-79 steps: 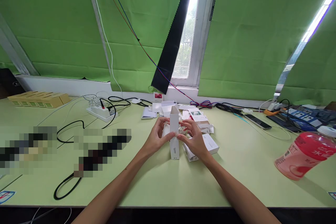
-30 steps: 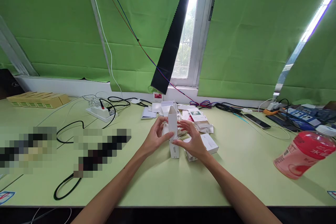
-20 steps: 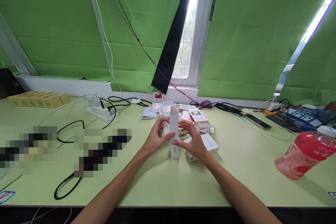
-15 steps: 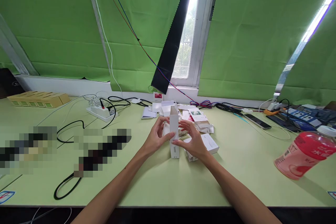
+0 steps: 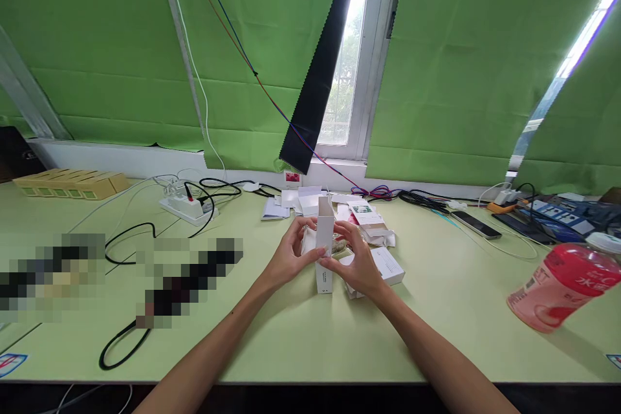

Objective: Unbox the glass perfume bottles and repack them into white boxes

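A narrow white cardboard box [image 5: 325, 229] stands upright on the table in front of me, its top end showing an open flap. My left hand [image 5: 294, 252] grips it from the left, thumb on the near face and fingers curled behind. From the right, my right hand [image 5: 353, 253] holds the same box, its thumb close to the other thumb. Beside and partly beneath the right hand lie flat white boxes [image 5: 388, 265]. Behind the hands is a pile of white cartons and papers [image 5: 310, 199]; some clear plastic shows there, partly hidden by my fingers.
A pink-labelled drink bottle [image 5: 557, 284] stands at the right, with a phone [image 5: 475, 224] farther back. At the left are a white power strip [image 5: 187, 208], black cables and a row of yellow boxes [image 5: 72, 183]. Blurred patches hide some items there.
The upright box has shifted very slightly to the right, and its top sits a touch lower. Both hands stay around it.
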The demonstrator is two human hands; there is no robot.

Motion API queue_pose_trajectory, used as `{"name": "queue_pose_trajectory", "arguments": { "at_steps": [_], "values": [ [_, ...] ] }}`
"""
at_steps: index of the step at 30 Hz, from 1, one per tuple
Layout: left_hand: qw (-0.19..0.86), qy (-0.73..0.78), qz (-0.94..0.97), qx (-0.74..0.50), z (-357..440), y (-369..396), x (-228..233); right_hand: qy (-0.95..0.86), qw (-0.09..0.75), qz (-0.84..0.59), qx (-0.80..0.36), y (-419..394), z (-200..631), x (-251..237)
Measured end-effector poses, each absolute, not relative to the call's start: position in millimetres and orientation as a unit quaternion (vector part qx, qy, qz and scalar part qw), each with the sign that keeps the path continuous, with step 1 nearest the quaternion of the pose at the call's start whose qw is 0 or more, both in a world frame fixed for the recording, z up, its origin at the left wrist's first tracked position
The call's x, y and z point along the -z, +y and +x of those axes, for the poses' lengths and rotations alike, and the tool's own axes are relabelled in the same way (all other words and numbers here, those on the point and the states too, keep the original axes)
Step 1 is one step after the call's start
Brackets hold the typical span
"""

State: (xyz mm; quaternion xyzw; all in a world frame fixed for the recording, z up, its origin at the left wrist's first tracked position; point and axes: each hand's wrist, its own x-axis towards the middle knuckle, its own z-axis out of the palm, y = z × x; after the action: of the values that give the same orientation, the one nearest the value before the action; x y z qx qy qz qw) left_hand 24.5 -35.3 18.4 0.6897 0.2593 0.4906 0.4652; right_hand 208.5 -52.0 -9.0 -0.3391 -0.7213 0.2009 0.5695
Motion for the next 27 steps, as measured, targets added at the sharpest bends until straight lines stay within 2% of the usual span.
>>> {"name": "queue_pose_trajectory", "arguments": {
  "at_steps": [27],
  "values": [
    [0.399, 0.263, 0.753, -0.453, 26.7, -40.1, -13.3, -0.702, 0.602, -0.333, -0.187, -52.5, 208.5, 15.5]
  ]
}}
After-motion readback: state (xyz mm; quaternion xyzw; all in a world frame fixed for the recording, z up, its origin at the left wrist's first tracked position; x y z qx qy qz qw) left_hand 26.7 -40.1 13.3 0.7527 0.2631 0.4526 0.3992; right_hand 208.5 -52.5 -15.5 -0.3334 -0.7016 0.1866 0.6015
